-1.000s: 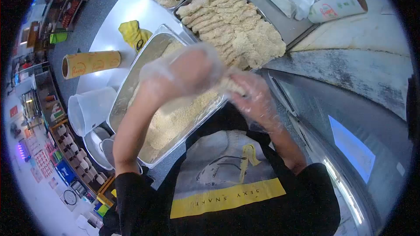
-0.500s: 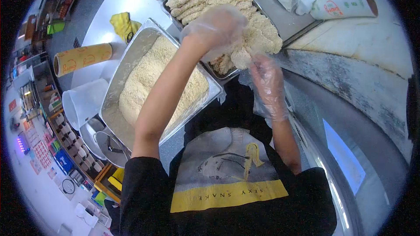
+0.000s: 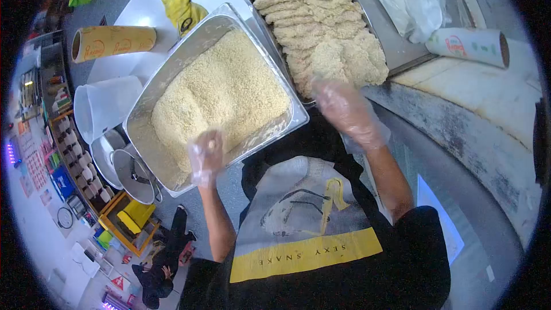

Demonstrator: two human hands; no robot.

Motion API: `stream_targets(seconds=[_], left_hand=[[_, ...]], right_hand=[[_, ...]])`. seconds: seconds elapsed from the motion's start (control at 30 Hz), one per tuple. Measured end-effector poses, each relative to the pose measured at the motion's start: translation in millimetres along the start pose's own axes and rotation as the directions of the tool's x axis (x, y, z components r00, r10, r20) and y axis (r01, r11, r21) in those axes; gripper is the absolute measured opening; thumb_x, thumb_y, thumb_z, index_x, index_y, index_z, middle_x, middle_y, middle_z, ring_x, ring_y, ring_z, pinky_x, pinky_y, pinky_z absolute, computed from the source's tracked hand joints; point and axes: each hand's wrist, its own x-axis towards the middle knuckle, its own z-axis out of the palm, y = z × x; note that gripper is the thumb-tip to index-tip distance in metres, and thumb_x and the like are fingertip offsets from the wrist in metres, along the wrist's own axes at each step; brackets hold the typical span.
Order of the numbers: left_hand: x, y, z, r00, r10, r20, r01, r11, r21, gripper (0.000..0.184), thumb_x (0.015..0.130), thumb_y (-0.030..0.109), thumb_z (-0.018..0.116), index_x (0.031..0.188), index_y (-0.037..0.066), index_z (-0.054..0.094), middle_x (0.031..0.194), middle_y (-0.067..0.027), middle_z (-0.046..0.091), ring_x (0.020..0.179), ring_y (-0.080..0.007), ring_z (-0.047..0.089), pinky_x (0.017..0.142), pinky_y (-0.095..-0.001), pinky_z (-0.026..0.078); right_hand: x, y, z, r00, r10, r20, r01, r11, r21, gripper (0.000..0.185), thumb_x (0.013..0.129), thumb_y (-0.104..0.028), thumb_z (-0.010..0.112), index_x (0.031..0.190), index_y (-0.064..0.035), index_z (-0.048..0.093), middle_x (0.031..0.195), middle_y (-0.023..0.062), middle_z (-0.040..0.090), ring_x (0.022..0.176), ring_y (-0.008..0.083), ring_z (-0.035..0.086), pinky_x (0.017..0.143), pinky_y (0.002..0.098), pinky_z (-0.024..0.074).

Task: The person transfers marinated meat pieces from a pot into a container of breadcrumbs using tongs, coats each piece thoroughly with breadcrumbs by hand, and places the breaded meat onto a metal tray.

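Observation:
My left hand (image 3: 207,155), in a clear plastic glove and blurred, is over the near edge of a deep metal pan (image 3: 298,116) of pale crumbs (image 3: 229,89); its fingers look curled, but their grip is unclear. My right hand (image 3: 347,112), also gloved, has its fingers drawn together at the near edge of a metal tray (image 3: 265,20), on the rim of a breaded piece (image 3: 344,60). Rows of breaded pieces (image 3: 315,11) fill that tray and overlap one another.
On the left are a yellow film roll (image 3: 115,43), a yellow cloth (image 3: 182,8), a clear plastic tub (image 3: 106,106) and a metal pot (image 3: 133,178). At the right are plastic bags (image 3: 410,0) and a white roll (image 3: 468,46). Another person (image 3: 160,270) is at the lower left.
My left hand has gone from over the breaded pieces back to the crumb pan. My right hand has stayed by the tray's near edge. The view has shifted, and another person now shows.

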Motion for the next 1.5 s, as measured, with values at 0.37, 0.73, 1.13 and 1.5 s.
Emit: stream_targets(seconds=[0.37,0.73,1.13,1.5], left_hand=[[-29.3,-14.8,12.0,0.937,-0.308,-0.166,0.297,0.951,-0.087,0.023,0.094,0.020,0.069,0.092,-0.002,0.073,0.082,-0.0199,0.072,0.074,-0.0300,0.070,0.069,-0.0409,0.053],[-27.4,-3.1,4.5,0.942,-0.274,-0.193,0.254,0.959,-0.125,0.019,0.093,0.016,0.069,0.087,-0.002,0.072,0.075,-0.0164,0.070,0.066,-0.0257,0.067,0.063,-0.0383,0.051],[-33.1,2.5,15.1,0.920,-0.301,-0.252,0.287,0.954,-0.093,0.024,0.094,0.019,0.069,0.085,-0.003,0.072,0.078,-0.0195,0.072,0.068,-0.0296,0.071,0.064,-0.0399,0.053],[-32.0,4.3,14.6,0.896,-0.390,-0.211,0.362,0.918,-0.159,0.028,0.096,0.023,0.069,0.091,-0.005,0.073,0.078,-0.0194,0.073,0.070,-0.0254,0.071,0.069,-0.0385,0.053]], right_hand=[[15.2,-7.1,26.7,0.930,0.145,0.337,-0.111,0.987,-0.119,0.024,0.093,-0.014,0.054,0.109,-0.0028,0.068,0.100,0.0235,0.069,0.097,0.0426,0.067,0.083,0.0516,0.0525],[36.7,-29.6,9.4,0.900,0.246,0.360,-0.185,0.963,-0.196,0.025,0.098,-0.015,0.046,0.102,0.0003,0.065,0.092,0.0251,0.069,0.090,0.0421,0.070,0.078,0.0533,0.0543],[46.5,-17.8,24.2,0.952,0.126,0.280,-0.076,0.980,-0.182,0.024,0.096,-0.012,0.047,0.104,0.0003,0.066,0.096,0.0253,0.069,0.092,0.0422,0.069,0.079,0.0545,0.0520],[39.1,-9.8,26.0,0.907,0.204,0.367,-0.130,0.967,-0.217,0.052,0.096,-0.010,0.045,0.147,0.0017,0.040,0.089,0.0259,0.068,0.085,0.0440,0.068,0.075,0.0562,0.0511]])
